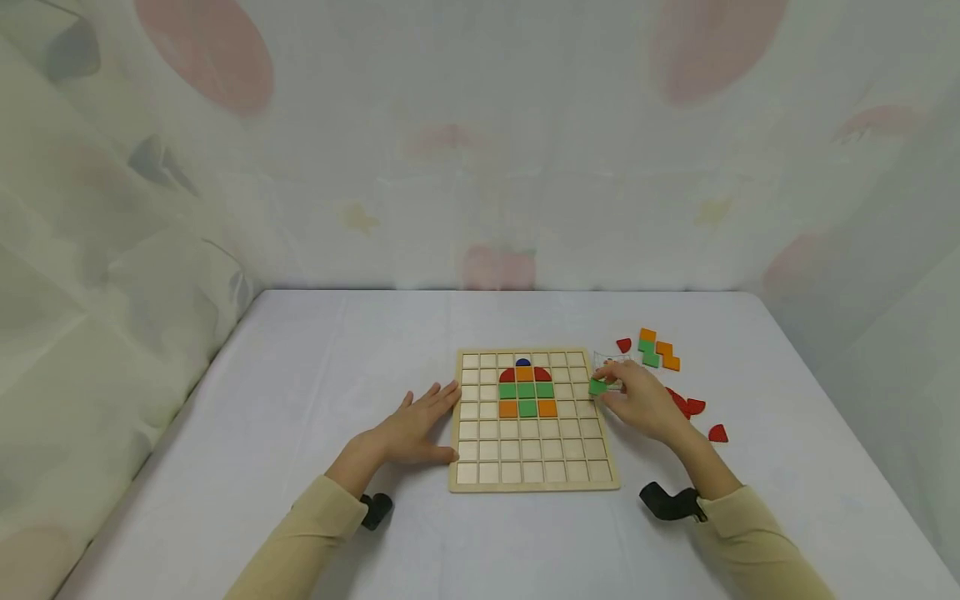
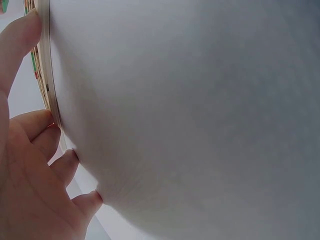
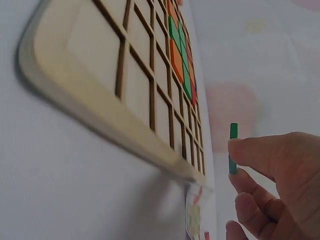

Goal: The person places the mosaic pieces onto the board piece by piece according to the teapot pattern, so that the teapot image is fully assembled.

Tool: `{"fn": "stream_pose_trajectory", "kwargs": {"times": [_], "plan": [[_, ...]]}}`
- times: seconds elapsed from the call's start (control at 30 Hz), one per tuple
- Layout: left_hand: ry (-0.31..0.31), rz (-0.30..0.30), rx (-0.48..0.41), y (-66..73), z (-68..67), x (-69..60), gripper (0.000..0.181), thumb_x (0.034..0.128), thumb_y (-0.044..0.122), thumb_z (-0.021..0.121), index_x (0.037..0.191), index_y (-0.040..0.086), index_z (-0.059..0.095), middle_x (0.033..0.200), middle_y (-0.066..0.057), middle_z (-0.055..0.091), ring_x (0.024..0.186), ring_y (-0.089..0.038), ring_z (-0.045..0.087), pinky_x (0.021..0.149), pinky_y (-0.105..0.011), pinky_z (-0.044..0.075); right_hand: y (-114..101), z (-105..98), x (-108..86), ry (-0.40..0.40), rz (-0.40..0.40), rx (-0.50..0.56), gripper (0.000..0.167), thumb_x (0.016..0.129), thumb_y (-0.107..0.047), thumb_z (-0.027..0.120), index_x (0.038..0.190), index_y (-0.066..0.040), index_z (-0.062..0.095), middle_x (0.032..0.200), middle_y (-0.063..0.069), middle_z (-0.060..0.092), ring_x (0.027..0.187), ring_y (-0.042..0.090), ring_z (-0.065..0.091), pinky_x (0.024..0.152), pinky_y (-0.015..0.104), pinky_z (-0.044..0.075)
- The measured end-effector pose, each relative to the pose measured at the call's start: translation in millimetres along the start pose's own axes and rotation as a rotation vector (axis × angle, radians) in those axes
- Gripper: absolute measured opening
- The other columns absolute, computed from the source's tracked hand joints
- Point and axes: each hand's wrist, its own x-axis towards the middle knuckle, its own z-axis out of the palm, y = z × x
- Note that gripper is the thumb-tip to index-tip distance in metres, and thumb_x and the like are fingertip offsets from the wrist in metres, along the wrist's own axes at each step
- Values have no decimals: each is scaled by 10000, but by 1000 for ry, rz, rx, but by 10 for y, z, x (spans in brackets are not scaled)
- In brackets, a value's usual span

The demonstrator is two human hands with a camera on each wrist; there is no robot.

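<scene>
Hand poses beside the gridded board [image 1: 531,451].
Left hand [image 1: 412,428]: fingers spread, tips touching the board just beyond them. Right hand [image 1: 645,404]: thumb and finger pinch 1 green tile [image 1: 597,387] between their tips.

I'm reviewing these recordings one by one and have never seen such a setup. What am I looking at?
There is no machine here: a person works with two bare hands. The wide picture comes from a camera on their head, looking forward and down; the two close ones come from cameras on the wrists. On the white-covered table lies a wooden grid board, with coloured pieces in some cells. The left hand touches its left edge. The right hand pinches a green tile near its right edge. Loose pieces lie further right.
</scene>
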Motion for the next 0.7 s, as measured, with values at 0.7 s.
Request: {"fn": "stream_pose_trajectory", "kwargs": {"times": [0.7], "plan": [[-2,1,-2,-6,-17,-7,911,786,420,689,1478,93,194,1547,-45,139,1409,-313,125,1076,-611,92,-580,541,67,-81,-73,112,253,782,-152,703,1031,-135,658,926,-16,572,768,104,475,659,258,437]]}}
